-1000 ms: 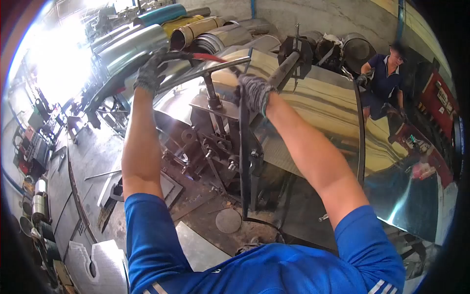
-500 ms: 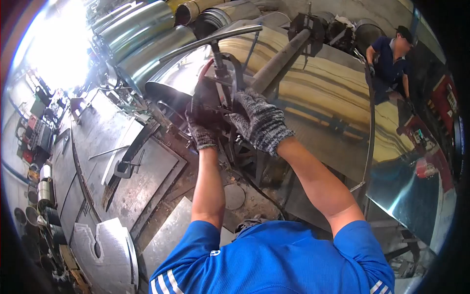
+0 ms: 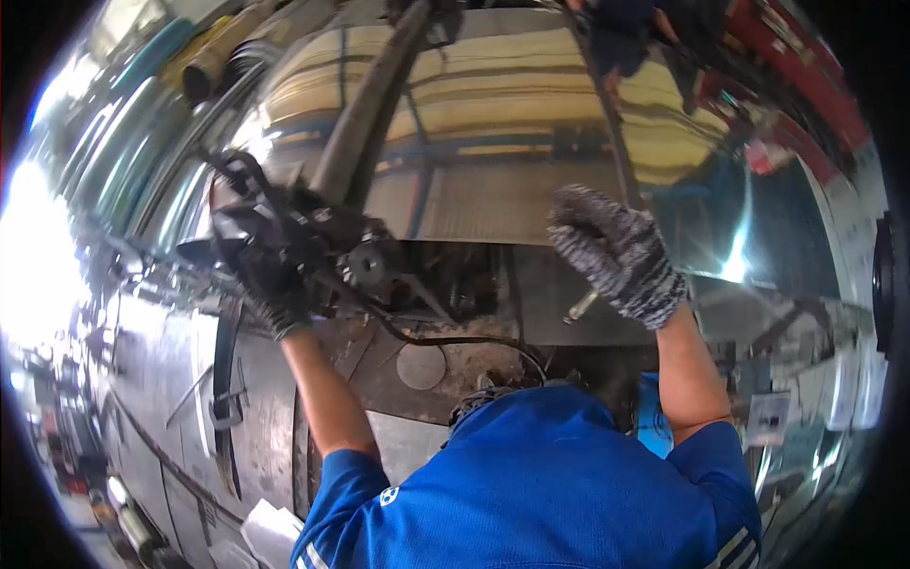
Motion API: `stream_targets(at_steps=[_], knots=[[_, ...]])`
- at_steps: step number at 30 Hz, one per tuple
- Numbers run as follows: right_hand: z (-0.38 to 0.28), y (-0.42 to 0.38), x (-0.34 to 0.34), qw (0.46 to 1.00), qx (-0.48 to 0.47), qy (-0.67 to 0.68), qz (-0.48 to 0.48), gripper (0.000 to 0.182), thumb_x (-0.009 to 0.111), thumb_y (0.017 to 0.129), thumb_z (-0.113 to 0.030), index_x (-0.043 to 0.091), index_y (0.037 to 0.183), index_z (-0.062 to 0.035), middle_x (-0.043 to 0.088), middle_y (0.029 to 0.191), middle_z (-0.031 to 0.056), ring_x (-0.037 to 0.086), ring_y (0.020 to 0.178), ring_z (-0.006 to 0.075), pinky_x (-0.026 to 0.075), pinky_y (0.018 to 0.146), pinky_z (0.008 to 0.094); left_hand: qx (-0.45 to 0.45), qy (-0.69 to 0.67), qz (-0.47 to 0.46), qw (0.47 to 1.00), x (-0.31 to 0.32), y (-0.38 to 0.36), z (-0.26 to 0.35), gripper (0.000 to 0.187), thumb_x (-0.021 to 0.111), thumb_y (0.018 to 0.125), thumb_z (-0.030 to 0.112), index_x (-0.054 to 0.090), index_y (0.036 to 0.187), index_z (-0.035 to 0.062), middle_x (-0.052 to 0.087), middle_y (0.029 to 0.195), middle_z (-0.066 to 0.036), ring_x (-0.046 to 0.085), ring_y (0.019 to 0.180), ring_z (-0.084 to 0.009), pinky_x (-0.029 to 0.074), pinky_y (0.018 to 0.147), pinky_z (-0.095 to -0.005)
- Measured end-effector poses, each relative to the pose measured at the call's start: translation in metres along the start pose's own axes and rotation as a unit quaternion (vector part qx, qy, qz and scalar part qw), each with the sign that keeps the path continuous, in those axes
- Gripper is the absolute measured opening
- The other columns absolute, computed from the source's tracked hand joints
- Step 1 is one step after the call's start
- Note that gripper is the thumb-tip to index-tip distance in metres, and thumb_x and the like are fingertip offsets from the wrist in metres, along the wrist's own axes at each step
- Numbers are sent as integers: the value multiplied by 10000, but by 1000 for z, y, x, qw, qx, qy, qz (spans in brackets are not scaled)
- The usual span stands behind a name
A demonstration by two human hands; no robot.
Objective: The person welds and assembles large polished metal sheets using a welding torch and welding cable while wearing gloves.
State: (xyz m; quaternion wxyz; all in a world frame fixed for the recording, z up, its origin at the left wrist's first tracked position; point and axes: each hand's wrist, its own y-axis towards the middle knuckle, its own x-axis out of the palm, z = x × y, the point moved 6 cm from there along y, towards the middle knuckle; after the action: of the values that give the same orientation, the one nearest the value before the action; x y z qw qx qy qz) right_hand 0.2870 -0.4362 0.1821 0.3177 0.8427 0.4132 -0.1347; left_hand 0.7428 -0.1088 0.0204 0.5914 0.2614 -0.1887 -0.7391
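Note:
My left hand [image 3: 272, 292], in a dark knitted glove, is at the lower end of a dark metal clamp [image 3: 248, 194]. Its fingers close around the clamp's frame, partly lost in shadow and blur. Behind the clamp, a thick round bar [image 3: 365, 109] runs away across a large shiny metal sheet [image 3: 502, 152]. My right hand [image 3: 621, 254], in a grey and black knitted glove, is raised over the front right of the sheet. Its fingers are loosely bent, with a gap by the thumb and nothing seen in them. Just below it is a short pale rod [image 3: 581, 306].
Rolled metal sheets [image 3: 123, 152] stand at the far left. A small C-clamp [image 3: 226, 408] sits on a steel plate [image 3: 270, 408] at lower left. A dark hose [image 3: 455, 341] crosses below the sheet. Part of another person [image 3: 616, 33] shows at the top right beyond the sheet.
The view has swung right and down. My right hand has left the clamp and moved right over the sheet's edge. My left hand remains at the clamp.

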Motion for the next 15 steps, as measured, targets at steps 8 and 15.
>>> stream_targets(at_steps=[8, 15], knots=[[196, -144, -180, 902, 285, 99, 308, 384, 688, 982, -203, 652, 1317, -20, 696, 1258, 154, 686, 1119, 208, 556, 977, 353, -253, -283, 143, 914, -15, -69, 1, 380, 525, 1020, 378, 582, 1248, 80, 662, 991, -54, 591, 870, -198, 464, 862, -344], [369, -283, -213, 777, 506, 3, 375, 559, 476, 1061, -463, 569, 1447, -70, 571, 1459, 164, 531, 1331, 355, 476, 1063, 507, -82, -201, -65, 974, 209, -162, 254, 323, 588, 1022, 315, 673, 1157, 34, 698, 1049, -89, 662, 950, -213, 533, 890, -355]])
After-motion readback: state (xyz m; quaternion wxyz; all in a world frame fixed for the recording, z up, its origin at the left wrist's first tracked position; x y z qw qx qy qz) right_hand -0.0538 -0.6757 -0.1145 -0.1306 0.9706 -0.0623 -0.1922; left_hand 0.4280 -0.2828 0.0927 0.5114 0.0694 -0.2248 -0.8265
